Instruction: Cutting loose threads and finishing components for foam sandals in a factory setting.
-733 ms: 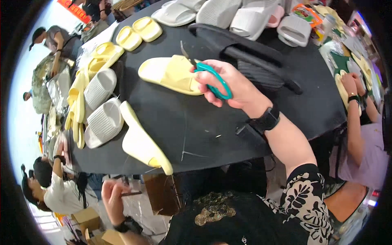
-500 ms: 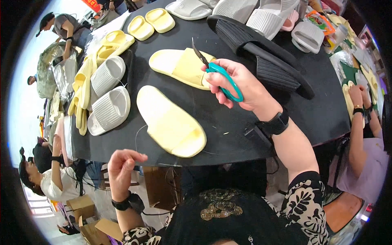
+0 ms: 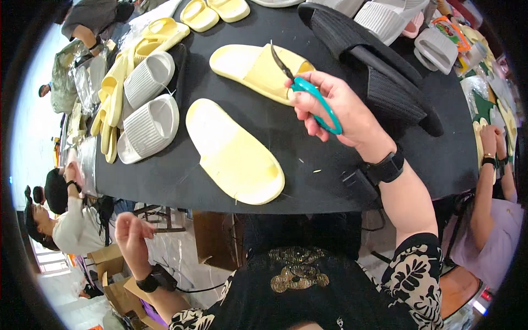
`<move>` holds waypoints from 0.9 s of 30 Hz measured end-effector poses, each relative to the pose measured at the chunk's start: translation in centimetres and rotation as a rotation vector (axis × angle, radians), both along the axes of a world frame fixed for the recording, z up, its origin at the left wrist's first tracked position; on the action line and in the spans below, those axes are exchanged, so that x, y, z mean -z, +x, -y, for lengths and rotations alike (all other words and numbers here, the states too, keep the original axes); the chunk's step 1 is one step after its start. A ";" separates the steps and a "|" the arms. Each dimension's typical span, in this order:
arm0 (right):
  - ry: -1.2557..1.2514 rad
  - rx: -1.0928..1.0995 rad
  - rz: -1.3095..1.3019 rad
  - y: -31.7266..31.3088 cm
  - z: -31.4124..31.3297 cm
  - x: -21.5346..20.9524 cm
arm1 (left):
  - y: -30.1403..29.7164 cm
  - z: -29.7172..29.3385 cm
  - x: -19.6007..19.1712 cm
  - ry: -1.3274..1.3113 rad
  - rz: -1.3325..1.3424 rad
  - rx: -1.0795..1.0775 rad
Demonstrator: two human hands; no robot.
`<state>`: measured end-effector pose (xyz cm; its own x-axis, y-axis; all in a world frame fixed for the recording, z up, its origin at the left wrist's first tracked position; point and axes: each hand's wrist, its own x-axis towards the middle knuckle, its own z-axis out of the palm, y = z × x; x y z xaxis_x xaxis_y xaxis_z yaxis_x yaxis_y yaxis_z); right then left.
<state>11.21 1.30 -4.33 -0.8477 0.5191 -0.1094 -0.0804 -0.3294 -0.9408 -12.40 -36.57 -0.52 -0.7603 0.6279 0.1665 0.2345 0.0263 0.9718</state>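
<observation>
In my right hand [image 3: 344,113] is a pair of small scissors [image 3: 316,99] with teal handles and thin dark blades pointing up and away. The blades stand over a pale yellow slide slipper [image 3: 236,61]. Closer to me, a second yellow slipper [image 3: 234,151] lies at a slant on the black table, untouched. Fine thread ends show at its edges. My left hand [image 3: 133,245] is raised off the table's near left edge, its fingers curled together; whatever they pinch is too small to make out.
Grey slippers [image 3: 149,131] and stacked yellow ones [image 3: 113,102] lie at left. Large black slippers [image 3: 379,71] lie at right, with grey ones [image 3: 437,48] beyond. A small dark box [image 3: 360,184] sits under my right wrist. Other people work on both sides. Cardboard boxes [image 3: 214,242] stand below the table.
My left hand has moved left and down, away from the near slipper. The right hand and scissors appear slightly farther right, partly because the whole view has shifted. The slippers keep their places.
</observation>
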 end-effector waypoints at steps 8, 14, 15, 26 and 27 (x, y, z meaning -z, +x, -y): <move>0.015 -0.054 0.032 -0.4 0.9 -0.3 | 2.3 -0.5 0.6 -0.244 -0.141 -0.080; 0.065 -0.027 0.066 -0.2 1.2 0.2 | 5.8 -5.2 2.4 -0.412 -0.864 0.015; 0.081 -0.017 0.058 -0.2 1.2 0.1 | 7.2 -5.7 2.6 -0.466 -0.731 0.086; 0.092 -0.003 0.066 -1.1 1.0 -0.7 | 8.2 -9.0 3.9 -0.610 -0.568 0.161; 0.089 0.000 0.065 -1.0 0.9 -0.8 | 8.3 -9.1 3.7 -0.668 -0.518 0.198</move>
<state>10.22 0.36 -3.49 -0.8404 0.5292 -0.1174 -0.0186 -0.2445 -0.9695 -4.15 -27.52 -4.27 -0.5571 0.8304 0.0106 0.7040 0.4654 0.5364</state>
